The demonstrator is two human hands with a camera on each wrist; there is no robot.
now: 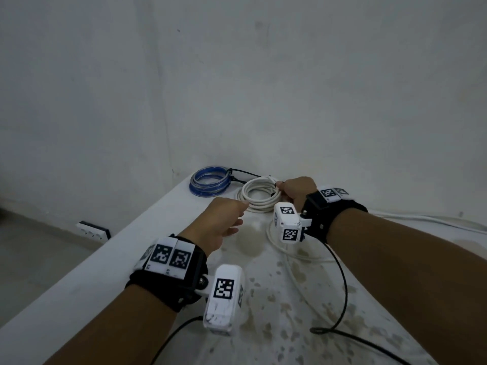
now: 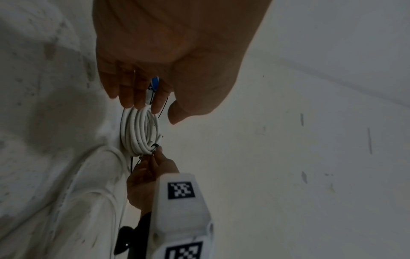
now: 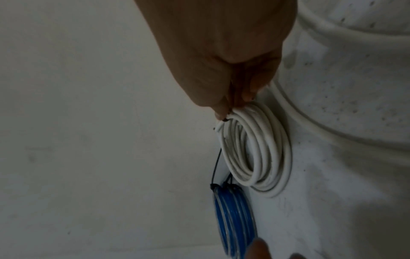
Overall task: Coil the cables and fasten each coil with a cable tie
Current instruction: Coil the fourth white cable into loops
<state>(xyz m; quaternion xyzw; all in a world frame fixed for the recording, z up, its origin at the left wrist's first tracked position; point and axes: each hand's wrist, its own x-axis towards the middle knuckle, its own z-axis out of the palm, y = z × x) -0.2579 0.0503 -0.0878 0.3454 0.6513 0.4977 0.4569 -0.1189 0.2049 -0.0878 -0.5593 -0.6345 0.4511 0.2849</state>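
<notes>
A white cable coil (image 1: 259, 196) lies near the far corner of the white table (image 1: 110, 264). My right hand (image 1: 294, 191) pinches a black cable tie (image 3: 225, 119) wrapped round the coil's right side; the tie's tail runs between thumb and finger. In the right wrist view the white coil (image 3: 257, 149) hangs from that pinch. My left hand (image 1: 227, 219) hovers at the coil's near left edge with relaxed fingers (image 2: 137, 94), holding nothing; whether they touch the coil (image 2: 139, 131) I cannot tell. A blue coil (image 1: 209, 181), fastened with a black tie (image 3: 216, 166), lies behind it.
Loose white cable (image 1: 290, 248) loops over the stained tabletop near my right wrist, and more runs along the right side (image 1: 421, 219). Black camera leads (image 1: 340, 285) trail across the table. Walls close in behind. A power strip (image 1: 93, 230) lies on the floor left of the table.
</notes>
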